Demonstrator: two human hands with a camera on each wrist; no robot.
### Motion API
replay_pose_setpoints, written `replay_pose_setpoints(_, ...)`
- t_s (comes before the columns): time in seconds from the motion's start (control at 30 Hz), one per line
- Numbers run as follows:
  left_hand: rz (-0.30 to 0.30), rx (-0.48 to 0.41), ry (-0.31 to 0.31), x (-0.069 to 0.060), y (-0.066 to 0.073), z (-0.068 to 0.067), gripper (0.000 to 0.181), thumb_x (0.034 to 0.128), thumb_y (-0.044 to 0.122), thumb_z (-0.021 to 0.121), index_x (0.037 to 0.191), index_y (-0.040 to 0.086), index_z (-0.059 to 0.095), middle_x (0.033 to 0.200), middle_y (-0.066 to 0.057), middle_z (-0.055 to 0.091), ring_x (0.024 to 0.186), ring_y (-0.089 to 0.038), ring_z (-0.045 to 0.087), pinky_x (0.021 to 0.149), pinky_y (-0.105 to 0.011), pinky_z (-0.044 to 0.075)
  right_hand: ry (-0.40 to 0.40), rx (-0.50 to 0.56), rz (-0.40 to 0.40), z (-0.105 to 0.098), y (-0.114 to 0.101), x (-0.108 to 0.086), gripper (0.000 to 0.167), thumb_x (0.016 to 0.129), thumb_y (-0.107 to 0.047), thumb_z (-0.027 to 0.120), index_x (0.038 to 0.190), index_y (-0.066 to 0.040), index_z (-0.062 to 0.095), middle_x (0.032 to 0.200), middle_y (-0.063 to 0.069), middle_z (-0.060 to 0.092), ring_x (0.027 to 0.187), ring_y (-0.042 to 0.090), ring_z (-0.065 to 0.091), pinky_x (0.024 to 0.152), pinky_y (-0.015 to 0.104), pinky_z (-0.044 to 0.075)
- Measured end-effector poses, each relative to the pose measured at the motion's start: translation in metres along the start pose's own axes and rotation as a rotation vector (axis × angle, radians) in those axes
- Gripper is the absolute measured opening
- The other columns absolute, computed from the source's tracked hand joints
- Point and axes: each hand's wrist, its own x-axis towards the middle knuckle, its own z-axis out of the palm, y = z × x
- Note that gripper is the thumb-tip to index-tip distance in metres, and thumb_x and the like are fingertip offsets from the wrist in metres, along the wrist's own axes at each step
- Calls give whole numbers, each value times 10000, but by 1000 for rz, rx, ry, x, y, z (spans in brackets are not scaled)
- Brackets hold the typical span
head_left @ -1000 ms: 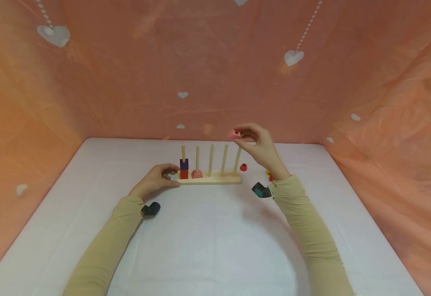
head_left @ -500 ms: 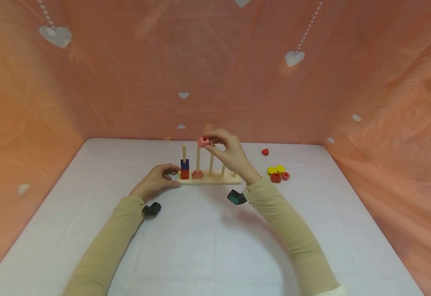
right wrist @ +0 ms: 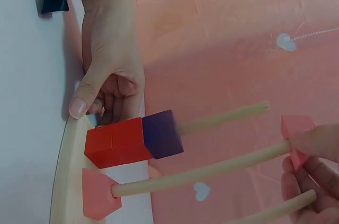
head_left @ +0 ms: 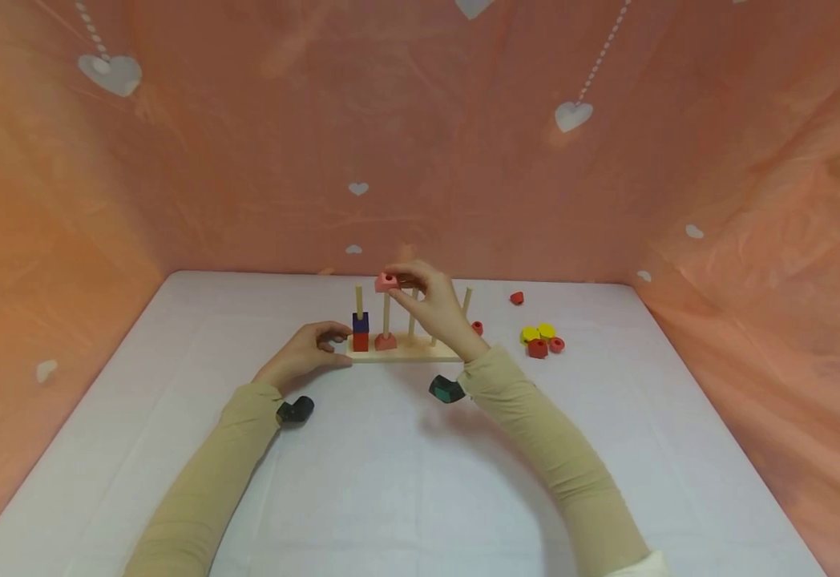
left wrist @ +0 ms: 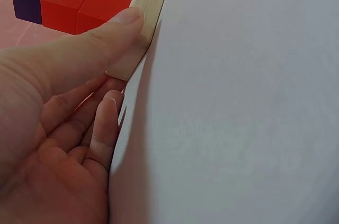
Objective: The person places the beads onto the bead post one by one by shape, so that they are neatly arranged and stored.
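My left hand (head_left: 304, 350) grips the left end of a wooden peg stand (head_left: 405, 358), thumb on its front edge and fingers behind. Two red cubes (right wrist: 114, 143) and a dark blue cube (right wrist: 162, 134) are stacked on the stand's leftmost peg. A pink trapezoid block (head_left: 385, 342) sits at the bottom of the second peg (right wrist: 212, 170). At that peg's top, my right hand (head_left: 430, 304) pinches a matching pink block (head_left: 386, 282) between thumb and fingers. The peg tip meets the held block; whether it is inside the hole cannot be told.
To the right of the stand lie yellow pieces (head_left: 546, 330), a red block (head_left: 538, 349) and a small round red piece (head_left: 556, 344). Another red piece (head_left: 517, 298) lies farther back. One more red piece (head_left: 477, 328) is close behind the stand's right end.
My right hand has carried the pink block leftward from above the rightmost peg to the top of the second peg, and slightly lower. The left hand keeps its grip on the stand.
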Motion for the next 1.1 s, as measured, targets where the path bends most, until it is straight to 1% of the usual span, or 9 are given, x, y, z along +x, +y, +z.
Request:
replay_pose_setpoints(0.07,-5,-1,-3,0,-1,0,612,744,248,837,1274,117,563,1226,-90,533,1036,-280,482,895,-381,415,-4,-6,11,1,11,1,313,853,31,681,1163,38,636,1083,171,629,968,272,615,858,410,491)
replay_pose_setpoints(0.2,-6,3,0,1,-1,0,621,744,260,837,1280,114,559,1226,-92,533,1033,-279,480,892,-379,417,-5,-58,30,3,17,0,313,840,10,707,1148,1,656,1053,122,643,924,218,624,812,425,498)
replay_pose_setpoints(0.37,-2,14,5,0,0,0,614,746,236,836,1278,102,559,1224,-98,539,1021,-277,489,887,-378,415,9,-158,57,7,20,-7,309,827,-9,725,1128,7,658,1009,107,658,894,201,622,790,401,503)
replay_pose_setpoints(0.43,-3,18,7,0,1,1,613,747,232,835,1279,103,559,1227,-98,541,1022,-276,491,890,-380,414,24,-175,59,10,23,-10,311,820,-12,733,1120,11,654,996,112,668,892,202,625,792,374,506)
replay_pose_setpoints(0.6,-11,25,10,-1,2,2,616,751,235,832,1288,109,556,1239,-95,539,1026,-278,488,891,-381,415,58,-104,84,16,29,-17,380,807,17,739,1150,22,575,1003,129,653,900,219,629,816,364,502)
replay_pose_setpoints(0.73,-9,44,12,-1,2,1,607,759,230,826,1288,106,556,1244,-97,541,1020,-280,493,893,-384,418,90,-17,165,22,36,-23,443,808,17,739,1173,4,488,1025,144,643,909,243,640,844,322,500)
replay_pose_setpoints(0.83,-8,50,14,-1,2,1,597,762,222,824,1284,108,559,1242,-95,544,1020,-279,496,895,-386,417,106,11,231,27,43,-29,385,825,-20,737,1138,0,514,1030,128,644,936,225,627,861,307,488)
replay_pose_setpoints(0.97,-6,40,10,-1,1,2,594,760,214,825,1282,110,559,1246,-90,543,1021,-275,492,891,-382,411,95,34,298,33,56,-38,276,838,-24,724,1083,9,601,1020,110,643,945,205,597,862,306,471)
replay_pose_setpoints(1.1,5,40,9,-1,2,2,598,762,213,823,1286,102,557,1252,-93,542,1018,-271,492,886,-380,409,75,57,355,36,65,-43,255,843,12,700,1085,11,620,1025,109,645,942,207,593,835,301,479)
